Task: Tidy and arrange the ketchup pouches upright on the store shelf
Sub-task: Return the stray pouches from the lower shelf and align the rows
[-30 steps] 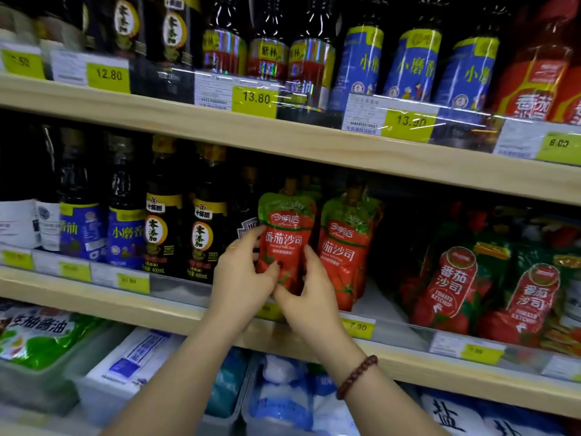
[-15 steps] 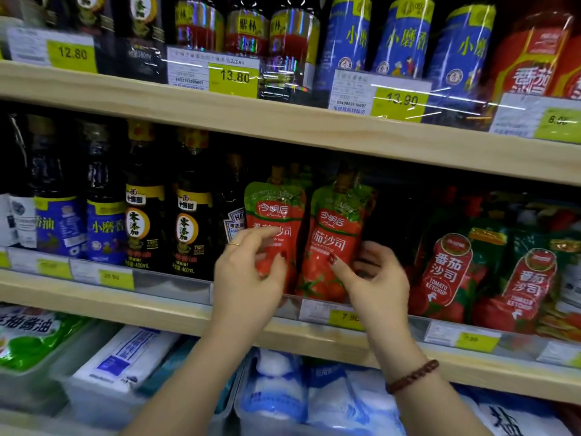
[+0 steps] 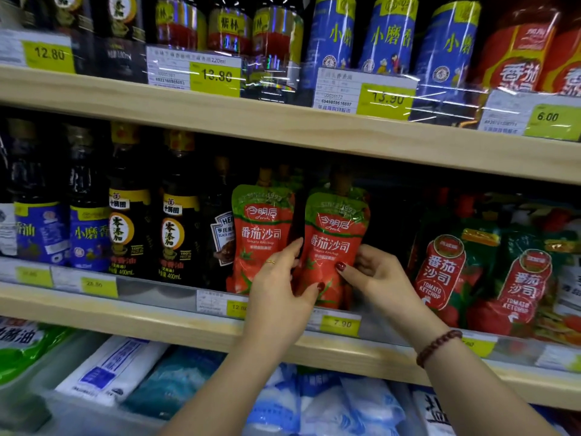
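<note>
My left hand (image 3: 276, 294): pinching right pouch (image 3: 333, 243) low edge, centre frame.
My right hand (image 3: 374, 275): gripping its other side.
Left pouch (image 3: 261, 234): upright.

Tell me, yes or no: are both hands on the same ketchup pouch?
Yes: the left hand and right hand grip opposite sides of the right-hand ketchup pouch, which stands upright.

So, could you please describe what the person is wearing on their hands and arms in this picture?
Both forearms are bare, with no sleeves in view. The left hand has a thin gold ring on one finger. The right hand has a bracelet of dark reddish-brown round beads at the wrist. The nails on both hands are painted dark red. No gloves or watch show.
</note>
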